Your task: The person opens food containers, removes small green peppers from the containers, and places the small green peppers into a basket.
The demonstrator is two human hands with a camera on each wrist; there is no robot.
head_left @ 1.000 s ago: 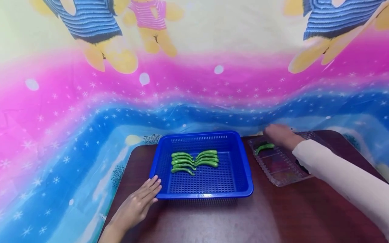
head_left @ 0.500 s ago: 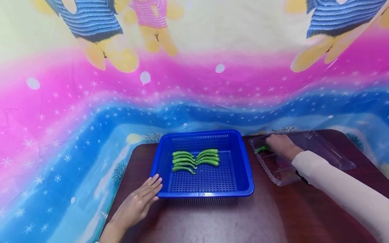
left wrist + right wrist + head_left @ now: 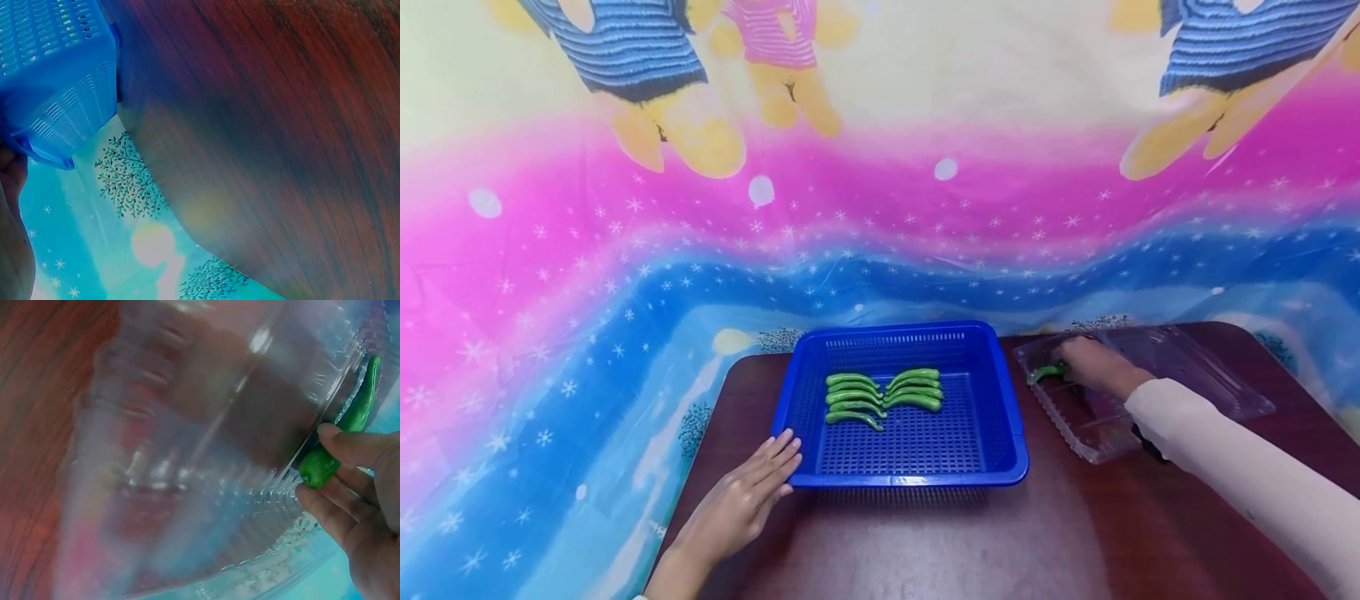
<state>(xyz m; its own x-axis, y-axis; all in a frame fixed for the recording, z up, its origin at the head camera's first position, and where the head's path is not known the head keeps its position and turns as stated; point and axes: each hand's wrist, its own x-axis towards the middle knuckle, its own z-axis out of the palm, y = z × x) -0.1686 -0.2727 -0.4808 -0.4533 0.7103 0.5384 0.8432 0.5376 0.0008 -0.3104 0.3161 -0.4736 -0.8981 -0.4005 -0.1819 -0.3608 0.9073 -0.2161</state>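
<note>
My right hand [image 3: 1093,364] reaches into the clear plastic container [image 3: 1093,454] at the right. In the right wrist view, its thumb and fingers pinch a green chili pepper [image 3: 357,415] near its thick end, and the thin tip points up and away. My left hand [image 3: 741,492] rests with straight fingers on the front-left corner of the blue basket [image 3: 917,481]. Inside the basket, several green chili peppers [image 3: 913,390] lie in two side-by-side columns, their thin tips meeting in the middle. The left wrist view shows the basket's outer wall [image 3: 75,103], with only part of that hand at the edge.
Both containers stand on a dark red-brown wooden table [image 3: 955,542], the basket left of the plastic one. The plastic container's raised clear lid [image 3: 1206,375] spreads to the right. A printed cloth [image 3: 880,208] with bears and snowflakes hangs behind the table.
My right hand has come down into the plastic container and taken hold of the chili pepper there. The left hand and the peppers in the basket stay as they were.
</note>
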